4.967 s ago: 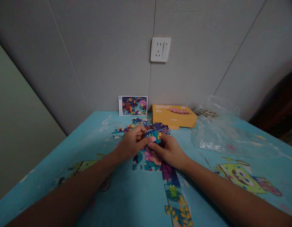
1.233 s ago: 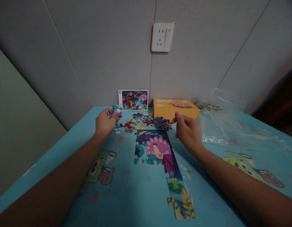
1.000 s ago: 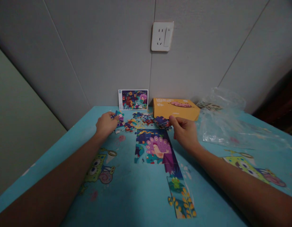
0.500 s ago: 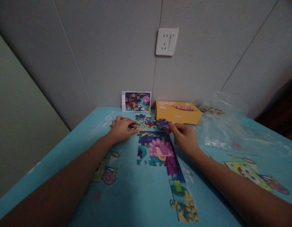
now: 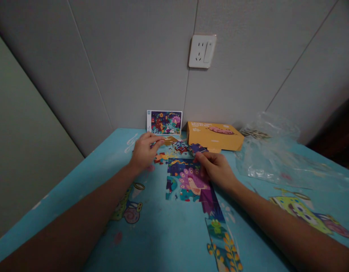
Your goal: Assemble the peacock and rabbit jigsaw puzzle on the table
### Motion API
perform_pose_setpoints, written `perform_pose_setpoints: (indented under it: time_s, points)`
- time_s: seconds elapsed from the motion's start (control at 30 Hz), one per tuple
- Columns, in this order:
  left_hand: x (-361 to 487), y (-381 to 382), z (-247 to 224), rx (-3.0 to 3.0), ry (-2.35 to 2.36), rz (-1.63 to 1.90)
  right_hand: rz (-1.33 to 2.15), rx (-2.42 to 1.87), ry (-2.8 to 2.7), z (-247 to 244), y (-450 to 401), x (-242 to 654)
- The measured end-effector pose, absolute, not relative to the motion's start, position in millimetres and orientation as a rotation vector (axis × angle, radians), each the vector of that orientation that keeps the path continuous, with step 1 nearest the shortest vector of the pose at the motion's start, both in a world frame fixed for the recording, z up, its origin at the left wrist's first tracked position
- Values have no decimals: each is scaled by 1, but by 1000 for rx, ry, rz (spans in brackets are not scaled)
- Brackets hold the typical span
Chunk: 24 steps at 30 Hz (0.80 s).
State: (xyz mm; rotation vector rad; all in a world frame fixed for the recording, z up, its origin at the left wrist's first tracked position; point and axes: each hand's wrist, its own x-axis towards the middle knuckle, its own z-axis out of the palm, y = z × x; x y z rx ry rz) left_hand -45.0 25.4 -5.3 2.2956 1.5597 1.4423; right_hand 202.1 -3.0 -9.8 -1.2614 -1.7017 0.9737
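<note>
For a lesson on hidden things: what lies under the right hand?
The peacock puzzle reaches under the right hand; its upper right part is covered, and anything else there cannot be seen.

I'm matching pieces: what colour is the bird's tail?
The tail is purple-pink, clearest in the head view.

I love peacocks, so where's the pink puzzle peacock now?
In the head view, the pink peacock is just right of centre, among the joined puzzle pieces, beside the right hand and farther back than the green frog.

The right grip (image 5: 218, 170) hides part of the assembled puzzle (image 5: 188, 185).
</note>
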Motion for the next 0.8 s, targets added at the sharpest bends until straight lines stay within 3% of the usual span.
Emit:
perform_pose_setpoints:
  time_s: [0.13,0.23,0.57,0.8]
  points:
    - [-24,8,-4,2638,854,1366,1305,-1130,-1701,-9,-9,194]
    - [-14,-2,-2,2670,657,1342,1369,-1113,-1637,-10,-11,192]
    - [-16,-1,0,2610,668,1472,1444,-963,-1454,-7,-11,189]
    - [-6,-4,-5,1934,1064,1286,1306,-983,-1459,-10,-8,193]
